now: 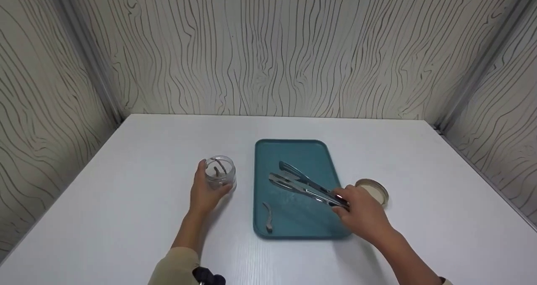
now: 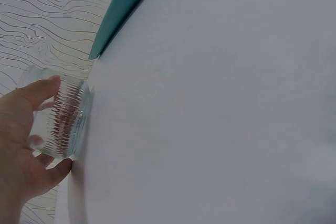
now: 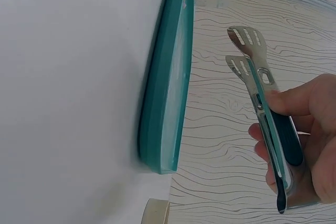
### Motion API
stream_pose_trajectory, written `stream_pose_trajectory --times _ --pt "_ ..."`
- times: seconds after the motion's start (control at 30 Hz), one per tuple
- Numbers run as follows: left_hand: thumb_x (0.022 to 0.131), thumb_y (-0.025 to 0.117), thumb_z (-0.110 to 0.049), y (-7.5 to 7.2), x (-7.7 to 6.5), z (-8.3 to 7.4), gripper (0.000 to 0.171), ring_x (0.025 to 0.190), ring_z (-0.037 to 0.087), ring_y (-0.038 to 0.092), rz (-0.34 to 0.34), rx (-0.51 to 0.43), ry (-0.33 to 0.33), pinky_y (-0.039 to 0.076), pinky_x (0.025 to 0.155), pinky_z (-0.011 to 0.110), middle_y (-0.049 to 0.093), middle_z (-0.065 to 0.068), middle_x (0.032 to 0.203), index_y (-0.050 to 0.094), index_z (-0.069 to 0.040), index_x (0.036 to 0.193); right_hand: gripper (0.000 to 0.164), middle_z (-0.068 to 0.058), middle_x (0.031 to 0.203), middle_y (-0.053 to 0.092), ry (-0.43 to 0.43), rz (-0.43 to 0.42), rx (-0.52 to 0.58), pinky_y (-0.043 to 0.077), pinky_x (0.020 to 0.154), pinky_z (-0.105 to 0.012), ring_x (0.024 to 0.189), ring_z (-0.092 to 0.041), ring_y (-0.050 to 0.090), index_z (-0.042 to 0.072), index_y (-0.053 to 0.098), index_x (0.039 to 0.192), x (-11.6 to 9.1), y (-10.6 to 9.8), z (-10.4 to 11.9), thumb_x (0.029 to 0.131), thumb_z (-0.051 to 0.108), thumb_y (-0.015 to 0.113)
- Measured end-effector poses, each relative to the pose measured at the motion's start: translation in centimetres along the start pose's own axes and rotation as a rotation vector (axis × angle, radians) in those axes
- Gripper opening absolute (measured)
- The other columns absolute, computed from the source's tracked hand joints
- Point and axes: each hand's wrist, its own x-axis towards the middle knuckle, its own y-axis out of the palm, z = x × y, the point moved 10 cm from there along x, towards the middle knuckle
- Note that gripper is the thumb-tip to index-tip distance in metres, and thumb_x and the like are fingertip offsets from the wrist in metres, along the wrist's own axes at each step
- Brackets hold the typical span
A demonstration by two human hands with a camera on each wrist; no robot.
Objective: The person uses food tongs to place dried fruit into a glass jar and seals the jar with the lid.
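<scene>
My left hand (image 1: 204, 194) grips a clear glass jar (image 1: 227, 180) standing on the table, thumb on the near side and fingers around the left. A few thin brownish-grey, twig-like pieces lie inside the jar; the left wrist view shows its ribbed wall (image 2: 67, 114). In my right hand (image 1: 364, 213) are metal tongs (image 1: 300, 186) with dark handle grips, held above the teal tray (image 1: 293, 150). Their slotted tips (image 3: 247, 51) stand apart with nothing between them. One curved, greyish twig-like piece (image 1: 269, 218) lies at the tray's near left corner.
A round jar lid (image 1: 374, 191) lies on the white table (image 1: 126, 184) right of the tray, partly behind my right hand. Wood-grain patterned panels (image 1: 268, 50) enclose the table at the back and both sides.
</scene>
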Motion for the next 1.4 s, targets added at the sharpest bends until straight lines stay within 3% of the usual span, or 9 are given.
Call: stream_pose_trajectory --times 0.27,0.7,1.03,1.4 --pt "0.067 0.073 -0.022 0.1 0.0 0.0 0.087 0.122 0.033 0.024 0.014 -0.007 -0.014 0.022 0.097 0.047 0.029 0.017 0.133 0.019 -0.008 0.134 0.024 0.007 0.067 0.045 0.034 0.086 0.003 0.031 0.048 -0.026 0.061 -0.011 0.036 0.015 0.064 0.091 -1.4 0.9 -0.3 0.068 0.008 0.07" --pt "0.067 0.073 -0.02 0.0 0.1 -0.1 0.087 0.122 0.034 0.024 0.009 0.002 0.001 0.022 0.098 0.046 0.029 0.019 0.133 0.019 -0.007 0.134 0.03 0.01 0.072 0.048 -0.009 0.293 0.064 0.035 0.051 -0.025 0.064 -0.011 0.04 0.006 0.064 0.099 -3.2 3.5 0.2 0.07 0.012 0.068" --pt "0.066 0.074 -0.022 0.2 0.0 0.0 0.09 0.123 0.031 0.023 0.008 0.015 -0.028 0.021 0.099 0.043 0.027 0.017 0.135 0.018 -0.006 0.135 0.028 0.009 0.071 0.049 -0.004 0.33 0.094 0.036 0.053 -0.027 0.065 -0.013 0.041 0.005 0.064 0.097 -3.7 4.2 0.3 0.07 0.013 0.067" --pt "0.067 0.073 -0.021 0.0 0.0 0.0 0.088 0.123 0.031 0.024 0.015 0.003 -0.031 0.021 0.098 0.043 0.029 0.017 0.134 0.019 -0.007 0.134 0.026 0.009 0.074 0.049 -0.017 0.269 0.017 0.037 0.053 -0.026 0.066 -0.01 0.041 0.009 0.065 0.095 -3.5 3.7 1.5 0.069 0.012 0.068"
